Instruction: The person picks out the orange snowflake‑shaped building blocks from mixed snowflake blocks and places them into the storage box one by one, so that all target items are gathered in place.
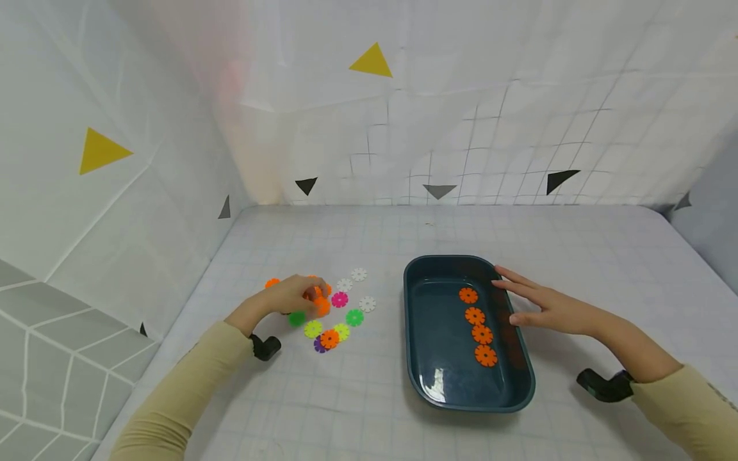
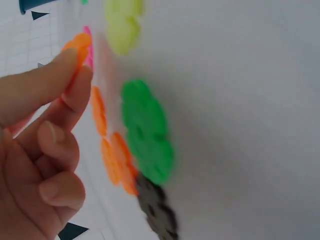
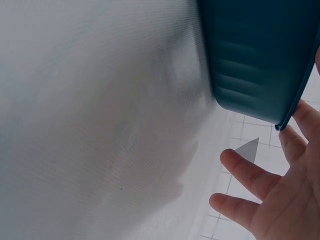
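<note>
My left hand [image 1: 293,294] pinches an orange notched plastic disc [image 2: 79,44] between thumb and forefinger, just above the table. Around that hand lie several flat discs of the same kind: a green disc [image 2: 146,131], a dark disc [image 2: 157,206], a pink disc [image 1: 339,299], white, yellow, purple and more orange ones. My right hand [image 1: 550,310] touches the right rim of a dark blue rectangular tray [image 1: 435,339], its fingers fairly straight. Inside the tray, several orange discs [image 1: 475,315] lie in a row toward the right side.
A pale, faintly gridded cloth covers the table [image 1: 323,410]. White sheeting [image 1: 461,115] with yellow, black and grey triangles rises behind it and at the left. Dark wrist-worn devices sit below both wrists.
</note>
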The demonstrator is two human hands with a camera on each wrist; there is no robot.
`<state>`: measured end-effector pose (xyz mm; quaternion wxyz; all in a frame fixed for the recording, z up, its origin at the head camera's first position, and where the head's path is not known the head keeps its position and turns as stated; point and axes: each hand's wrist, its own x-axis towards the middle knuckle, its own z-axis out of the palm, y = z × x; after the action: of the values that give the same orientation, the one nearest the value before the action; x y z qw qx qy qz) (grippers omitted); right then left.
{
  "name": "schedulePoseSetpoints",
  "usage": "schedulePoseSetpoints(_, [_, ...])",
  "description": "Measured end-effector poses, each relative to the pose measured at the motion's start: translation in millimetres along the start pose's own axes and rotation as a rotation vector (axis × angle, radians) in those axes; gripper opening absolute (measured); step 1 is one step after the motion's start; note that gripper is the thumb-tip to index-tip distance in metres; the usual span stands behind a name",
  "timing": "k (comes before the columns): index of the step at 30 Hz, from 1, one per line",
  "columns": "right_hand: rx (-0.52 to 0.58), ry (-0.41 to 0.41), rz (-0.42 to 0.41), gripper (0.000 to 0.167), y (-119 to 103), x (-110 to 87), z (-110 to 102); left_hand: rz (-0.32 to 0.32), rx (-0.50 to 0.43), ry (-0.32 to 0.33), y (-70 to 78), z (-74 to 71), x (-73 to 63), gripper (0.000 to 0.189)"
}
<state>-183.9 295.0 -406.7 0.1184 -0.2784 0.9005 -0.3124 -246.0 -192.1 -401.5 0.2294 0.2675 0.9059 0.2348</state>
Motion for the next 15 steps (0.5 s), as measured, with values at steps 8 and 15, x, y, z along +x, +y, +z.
schedulePoseSetpoints(8, [-0.002,0.007,0.002,0.065,-1.1,-0.1,0.2,0.052,-0.051,0.090,23.0,-3.3,2.8,0.021])
schedulePoseSetpoints(15, [-0.009,0.009,0.005,0.065,-1.2,0.4,0.3,0.069,-0.114,0.161,46.5,-8.0,-2.9,0.022])
